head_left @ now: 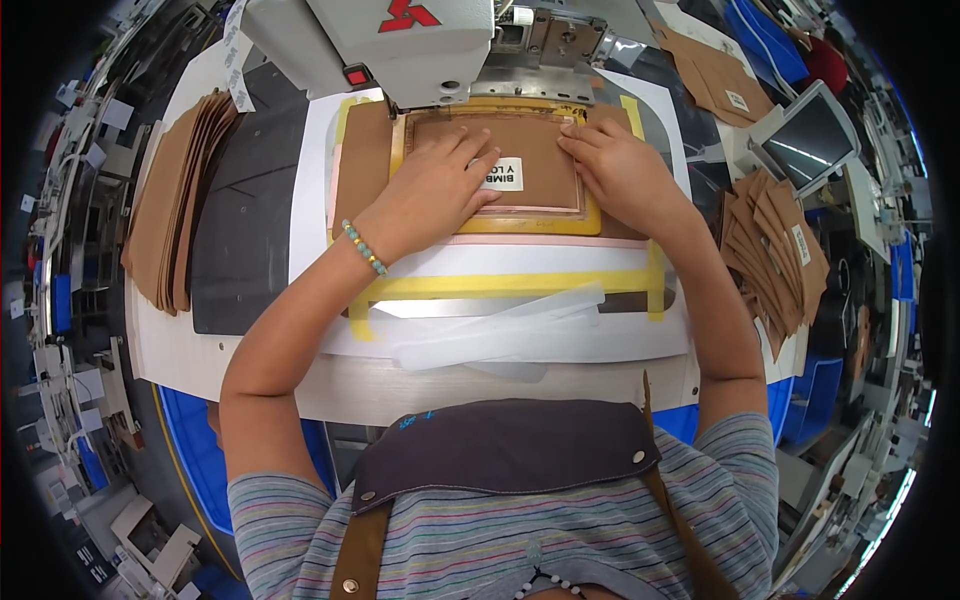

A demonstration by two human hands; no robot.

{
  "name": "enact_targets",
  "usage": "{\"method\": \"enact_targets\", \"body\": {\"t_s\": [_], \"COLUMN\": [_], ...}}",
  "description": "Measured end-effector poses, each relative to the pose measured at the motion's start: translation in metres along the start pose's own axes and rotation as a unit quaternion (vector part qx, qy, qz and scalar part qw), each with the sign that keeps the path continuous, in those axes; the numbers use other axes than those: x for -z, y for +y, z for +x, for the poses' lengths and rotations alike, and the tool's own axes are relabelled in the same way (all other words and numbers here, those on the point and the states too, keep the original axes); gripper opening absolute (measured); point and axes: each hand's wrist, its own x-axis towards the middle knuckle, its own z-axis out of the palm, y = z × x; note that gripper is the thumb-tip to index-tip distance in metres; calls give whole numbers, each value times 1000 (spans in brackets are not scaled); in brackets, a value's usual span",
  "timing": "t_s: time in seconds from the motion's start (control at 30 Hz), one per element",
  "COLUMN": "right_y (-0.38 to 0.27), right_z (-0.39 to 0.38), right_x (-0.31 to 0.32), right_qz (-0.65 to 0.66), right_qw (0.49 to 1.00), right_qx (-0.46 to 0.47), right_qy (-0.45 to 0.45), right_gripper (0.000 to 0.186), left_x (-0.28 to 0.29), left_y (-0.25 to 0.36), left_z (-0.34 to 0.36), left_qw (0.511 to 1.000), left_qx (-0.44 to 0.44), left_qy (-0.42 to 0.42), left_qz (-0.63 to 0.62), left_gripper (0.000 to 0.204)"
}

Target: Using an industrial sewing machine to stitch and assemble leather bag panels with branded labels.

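My left hand (440, 185) lies spread on a brown panel (535, 148) inside a yellow rectangular frame (584, 222), its fingers beside a white label (506, 173). My right hand (610, 170) rests its slightly bent, loosely parted fingertips on the panel's upper right edge. The frame lies under the head of a white sewing machine (420, 55), over a larger brown piece and a pink layer. Under these is a white sheet with yellow tape (500, 283).
Brown pieces are stacked at the left (165, 200) and right (770, 235), with more (705, 75) at the back right beside a tilted screen (800, 135). Translucent strips (500, 330) lie near the pale table's front edge (500, 380). Blue bins (185, 425) show below.
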Motion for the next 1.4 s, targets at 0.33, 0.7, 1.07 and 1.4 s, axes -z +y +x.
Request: {"method": "enact_targets", "body": {"t_s": [0.33,0.7,1.07,1.4], "right_y": [-15,-31,-50,-53], "right_z": [22,44,66,56], "right_x": [-8,-23,-33,-5], "right_qz": [22,18,16,61], "right_qw": [999,998,997,996], "right_qx": [29,65,67,58], "right_qy": [4,19,-31,-33], "right_gripper": [37,33,37,31], "left_x": [0,1,2,13], "left_y": [-3,-5,-16,-30], "left_z": [-5,-9,-20,-39], "left_qw": [1000,998,1000,996], "left_qx": [5,8,28,83], "left_qy": [7,-27,7,9], "left_qz": [-15,-58,-3,-40], "left_gripper": [50,51,52,46]}}
